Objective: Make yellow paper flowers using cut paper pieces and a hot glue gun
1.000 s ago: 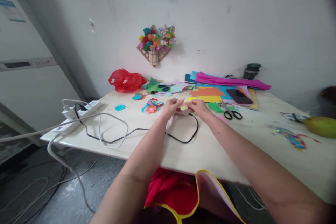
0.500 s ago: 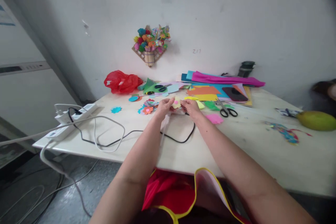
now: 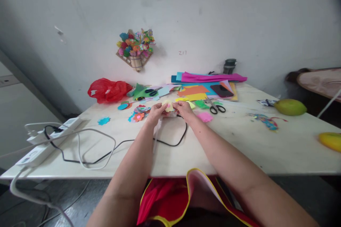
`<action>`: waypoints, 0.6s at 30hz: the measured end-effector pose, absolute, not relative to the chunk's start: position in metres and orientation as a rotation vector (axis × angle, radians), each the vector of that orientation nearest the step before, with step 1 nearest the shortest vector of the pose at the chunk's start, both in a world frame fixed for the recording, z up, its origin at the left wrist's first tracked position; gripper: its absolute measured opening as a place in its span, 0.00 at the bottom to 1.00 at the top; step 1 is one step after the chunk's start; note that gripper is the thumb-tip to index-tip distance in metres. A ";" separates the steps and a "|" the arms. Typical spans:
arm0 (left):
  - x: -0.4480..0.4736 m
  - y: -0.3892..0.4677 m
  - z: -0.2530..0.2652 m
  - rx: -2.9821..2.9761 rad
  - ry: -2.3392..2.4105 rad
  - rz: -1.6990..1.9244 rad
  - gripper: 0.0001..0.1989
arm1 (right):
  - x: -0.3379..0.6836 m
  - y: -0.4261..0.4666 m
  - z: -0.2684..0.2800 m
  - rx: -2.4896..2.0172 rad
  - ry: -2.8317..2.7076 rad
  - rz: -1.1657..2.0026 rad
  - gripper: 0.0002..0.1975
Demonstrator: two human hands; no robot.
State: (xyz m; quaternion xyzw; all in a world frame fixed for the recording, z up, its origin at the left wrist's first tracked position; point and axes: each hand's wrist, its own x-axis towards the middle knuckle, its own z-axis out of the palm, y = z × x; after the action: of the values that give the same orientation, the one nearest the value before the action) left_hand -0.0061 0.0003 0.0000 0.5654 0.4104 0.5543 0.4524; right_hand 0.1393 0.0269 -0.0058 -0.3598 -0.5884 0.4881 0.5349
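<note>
Between my two hands, above the middle of the table, is a pale yellow paper flower [image 3: 169,106] with a pink centre. My left hand [image 3: 158,110] pinches its left edge, and my right hand [image 3: 183,108] pinches the right edge. Beneath them lies something whitish with a black cord, mostly hidden. A pile of cut paper flowers [image 3: 138,113], orange, blue and red, lies just left of my left hand. To the right of my right hand are a pink paper flower [image 3: 205,117] and black-handled scissors [image 3: 217,108].
A white power strip [image 3: 50,145] with looping cables occupies the left side. Coloured paper sheets [image 3: 195,93], a phone [image 3: 221,90] and a red plastic bag [image 3: 109,90] line the back. A mango [image 3: 290,107] lies on the right. A flower basket [image 3: 136,51] hangs on the wall.
The view has swung to the right, so everything appears shifted left and a second yellow fruit shows at the right edge. Both hands keep their pinch on the paper flower.
</note>
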 end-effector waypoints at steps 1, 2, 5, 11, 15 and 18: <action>-0.005 -0.001 0.001 1.394 0.995 1.375 0.20 | 0.140 0.026 -0.005 -0.864 -1.409 1.161 0.13; -0.005 -0.001 0.001 1.391 0.981 1.380 0.20 | 0.140 0.026 -0.005 -0.869 -1.421 1.160 0.13; -0.004 -0.002 0.001 1.380 1.004 1.375 0.20 | 0.140 0.024 -0.003 -0.862 -1.482 1.140 0.13; -0.005 0.001 -0.002 1.377 0.997 1.399 0.20 | 0.139 0.025 -0.004 -0.875 -1.518 1.076 0.14; -0.007 0.003 -0.003 1.350 0.945 1.427 0.22 | 0.140 0.027 -0.005 -0.874 -1.505 1.087 0.14; -0.008 0.004 -0.004 1.371 0.988 1.416 0.20 | 0.141 0.026 -0.004 -0.866 -1.512 1.106 0.14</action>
State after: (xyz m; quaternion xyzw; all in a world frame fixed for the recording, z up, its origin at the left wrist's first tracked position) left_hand -0.0076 0.0041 -0.0041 0.5547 0.3999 0.5730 0.4517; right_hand 0.1411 0.0259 -0.0038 -0.3602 -0.6287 0.4600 0.5132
